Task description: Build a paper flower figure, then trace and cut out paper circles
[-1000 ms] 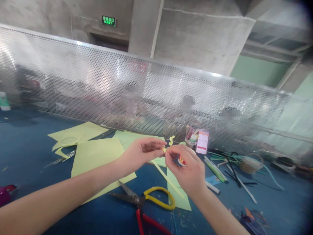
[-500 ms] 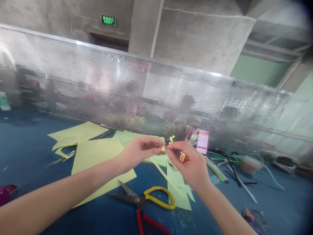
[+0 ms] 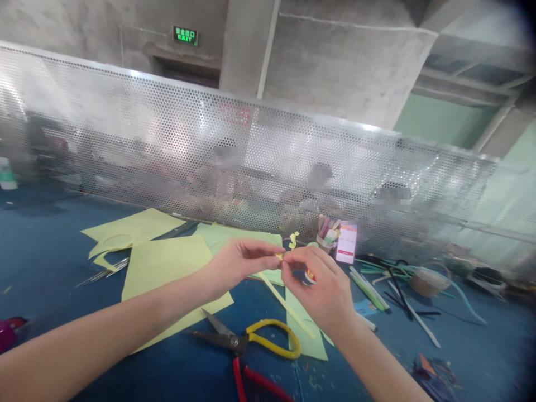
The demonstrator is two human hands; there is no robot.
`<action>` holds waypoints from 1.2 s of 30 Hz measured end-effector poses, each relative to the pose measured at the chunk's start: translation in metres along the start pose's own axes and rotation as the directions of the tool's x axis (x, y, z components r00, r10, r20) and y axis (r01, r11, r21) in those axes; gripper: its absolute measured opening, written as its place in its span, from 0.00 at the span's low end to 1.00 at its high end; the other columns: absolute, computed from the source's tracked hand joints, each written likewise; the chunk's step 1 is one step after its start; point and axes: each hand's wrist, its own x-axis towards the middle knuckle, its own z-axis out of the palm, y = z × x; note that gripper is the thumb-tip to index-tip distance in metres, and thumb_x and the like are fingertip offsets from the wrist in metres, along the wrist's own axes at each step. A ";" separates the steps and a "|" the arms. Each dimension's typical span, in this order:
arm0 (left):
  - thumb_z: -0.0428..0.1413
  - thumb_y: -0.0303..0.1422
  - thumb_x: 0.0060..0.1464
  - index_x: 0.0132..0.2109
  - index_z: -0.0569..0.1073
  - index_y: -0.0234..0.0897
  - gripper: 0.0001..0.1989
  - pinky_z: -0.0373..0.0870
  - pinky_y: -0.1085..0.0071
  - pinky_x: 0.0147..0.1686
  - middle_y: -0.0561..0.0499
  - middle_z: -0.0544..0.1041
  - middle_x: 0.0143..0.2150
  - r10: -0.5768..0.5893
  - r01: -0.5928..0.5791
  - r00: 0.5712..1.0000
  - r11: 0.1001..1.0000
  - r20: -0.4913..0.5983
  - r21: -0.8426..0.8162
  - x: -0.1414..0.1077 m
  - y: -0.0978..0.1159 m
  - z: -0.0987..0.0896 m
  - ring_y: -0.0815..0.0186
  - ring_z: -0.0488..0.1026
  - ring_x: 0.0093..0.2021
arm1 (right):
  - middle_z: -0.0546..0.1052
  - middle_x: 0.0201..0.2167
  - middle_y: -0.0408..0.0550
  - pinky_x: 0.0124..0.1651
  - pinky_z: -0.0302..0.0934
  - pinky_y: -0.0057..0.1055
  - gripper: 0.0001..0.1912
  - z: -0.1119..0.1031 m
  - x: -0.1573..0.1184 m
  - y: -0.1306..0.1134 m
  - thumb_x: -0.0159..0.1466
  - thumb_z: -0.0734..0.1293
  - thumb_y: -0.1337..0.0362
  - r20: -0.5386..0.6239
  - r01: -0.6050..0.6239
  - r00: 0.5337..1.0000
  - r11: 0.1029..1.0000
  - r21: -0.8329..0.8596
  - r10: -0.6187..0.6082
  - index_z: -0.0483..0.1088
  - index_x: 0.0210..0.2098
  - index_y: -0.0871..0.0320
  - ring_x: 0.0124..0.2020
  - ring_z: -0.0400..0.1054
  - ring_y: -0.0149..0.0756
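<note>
A tiny yellow paper star [image 3: 279, 257] is pinched at its left side by the thumb and fingertips of my left hand [image 3: 247, 258]. From the other side my right hand [image 3: 320, 282] closes its thumb and index finger on the star, covering most of it. Under my hands lie a narrow yellow paper strip [image 3: 288, 307] and pale green paper [image 3: 304, 329]. Closer to me, scissors [image 3: 238, 341] rest with blades apart, one handle yellow and one red. A large yellow sheet [image 3: 167, 268] lies beneath my left forearm.
Behind the table runs a perforated metal screen [image 3: 167, 123], with people blurred beyond it. A phone [image 3: 347, 242] leans beside a cup of sticks [image 3: 327, 237]. Markers [image 3: 371, 290], pipe cleaners [image 3: 402, 296] and a small basket [image 3: 429, 279] lie at the right.
My right hand has shifted slightly left, and its fingertips now cover more of the star. My left hand stays nearly in place, still pinching it.
</note>
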 end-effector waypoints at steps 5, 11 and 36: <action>0.62 0.33 0.45 0.41 0.76 0.38 0.13 0.71 0.66 0.42 0.50 0.79 0.38 0.011 -0.011 1.000 0.999 -0.005 -0.034 -0.002 0.001 0.004 0.63 0.75 0.41 | 0.73 0.26 0.43 0.35 0.62 0.29 0.07 0.001 0.000 -0.001 0.57 0.62 0.76 -0.021 0.075 0.997 0.996 -0.046 -0.076 0.66 0.29 0.57 0.30 0.65 0.30; 0.62 0.31 0.47 0.40 0.71 0.39 0.11 0.68 0.72 0.41 0.52 0.77 0.37 0.080 -0.082 0.995 0.996 -0.051 -0.028 -0.001 0.001 0.003 0.68 0.73 0.40 | 0.75 0.30 0.44 0.38 0.63 0.28 0.07 0.000 -0.002 0.002 0.59 0.64 0.74 -0.043 0.057 0.997 0.998 0.016 -0.056 0.68 0.33 0.56 0.31 0.67 0.30; 0.59 0.32 0.50 0.41 0.77 0.37 0.10 0.69 0.67 0.46 0.48 0.79 0.40 0.172 -0.165 0.984 0.977 -0.040 0.137 -0.001 0.000 -0.002 0.61 0.74 0.44 | 0.72 0.28 0.43 0.36 0.62 0.26 0.04 -0.003 0.003 0.000 0.58 0.64 0.71 0.017 -0.087 0.996 0.994 0.059 0.086 0.69 0.33 0.57 0.30 0.67 0.29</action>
